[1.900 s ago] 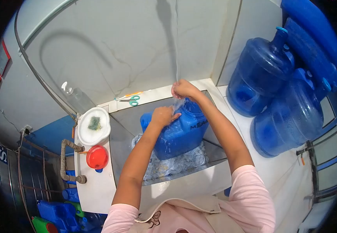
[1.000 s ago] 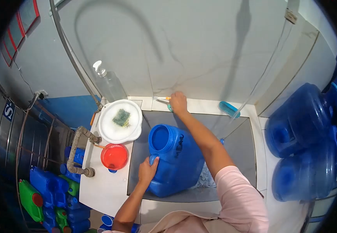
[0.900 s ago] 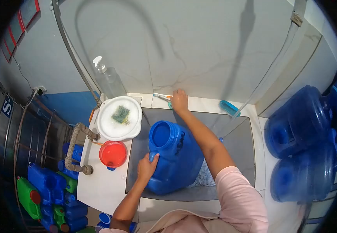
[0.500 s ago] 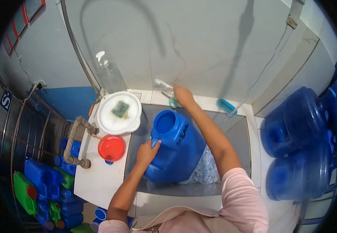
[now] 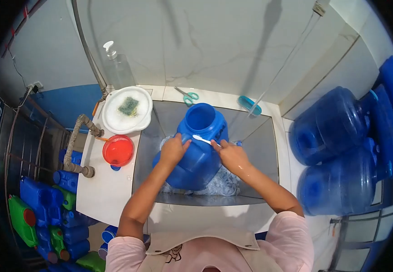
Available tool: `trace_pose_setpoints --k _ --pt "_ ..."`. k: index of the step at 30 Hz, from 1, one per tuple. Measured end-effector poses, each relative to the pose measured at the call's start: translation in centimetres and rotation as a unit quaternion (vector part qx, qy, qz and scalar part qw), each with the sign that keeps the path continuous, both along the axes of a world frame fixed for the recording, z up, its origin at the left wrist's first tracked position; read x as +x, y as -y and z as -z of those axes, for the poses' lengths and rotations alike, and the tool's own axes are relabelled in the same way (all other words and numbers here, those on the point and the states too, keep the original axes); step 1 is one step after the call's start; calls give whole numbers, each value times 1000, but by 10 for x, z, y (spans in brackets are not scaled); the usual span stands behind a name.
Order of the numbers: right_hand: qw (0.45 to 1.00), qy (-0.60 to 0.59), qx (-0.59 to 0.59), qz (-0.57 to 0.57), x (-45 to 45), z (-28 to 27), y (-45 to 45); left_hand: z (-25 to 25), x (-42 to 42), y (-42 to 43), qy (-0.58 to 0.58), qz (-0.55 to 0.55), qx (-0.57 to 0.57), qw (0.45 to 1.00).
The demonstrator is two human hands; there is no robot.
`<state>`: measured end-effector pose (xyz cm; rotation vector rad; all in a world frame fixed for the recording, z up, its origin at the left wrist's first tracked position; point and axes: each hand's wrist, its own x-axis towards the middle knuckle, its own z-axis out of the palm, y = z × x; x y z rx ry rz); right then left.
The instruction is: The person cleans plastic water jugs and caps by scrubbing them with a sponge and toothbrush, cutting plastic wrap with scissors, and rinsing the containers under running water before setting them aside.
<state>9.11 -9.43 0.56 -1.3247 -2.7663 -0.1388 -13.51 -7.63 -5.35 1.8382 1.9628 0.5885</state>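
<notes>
A blue plastic jug (image 5: 189,167) stands tilted in the grey sink (image 5: 262,174), its wide open mouth facing up. My left hand (image 5: 173,150) is closed around the jug's handle near the neck. In my right hand (image 5: 232,157) is a white toothbrush (image 5: 201,138), whose head lies against the jug just below the neck. Beneath and around the jug is crumpled blue-white patterned material (image 5: 223,183). A pair of scissors (image 5: 188,96) with teal handles rests on the ledge behind the jug.
Left of the sink are a white basin (image 5: 147,123) of suds with a sponge (image 5: 127,106), a red bowl (image 5: 117,150) and a pump bottle (image 5: 120,70). A teal brush (image 5: 250,105) lies on the back ledge. Large water bottles (image 5: 328,127) stand right; jerrycans (image 5: 42,199) are stacked left.
My right hand has brought the toothbrush from the back ledge down to the jug's shoulder. My left hand still grips the handle, and the jug's tilt has shifted. The camera view has shifted.
</notes>
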Motion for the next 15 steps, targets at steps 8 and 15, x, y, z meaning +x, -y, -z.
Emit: trace_pose_setpoints --k 8,15 --pt "999 -30 12 -24 15 -3 -10 -8 7 2 -19 35 7 999" --pt "983 -108 -70 128 39 13 -13 10 -7 8 10 -5 36 999"
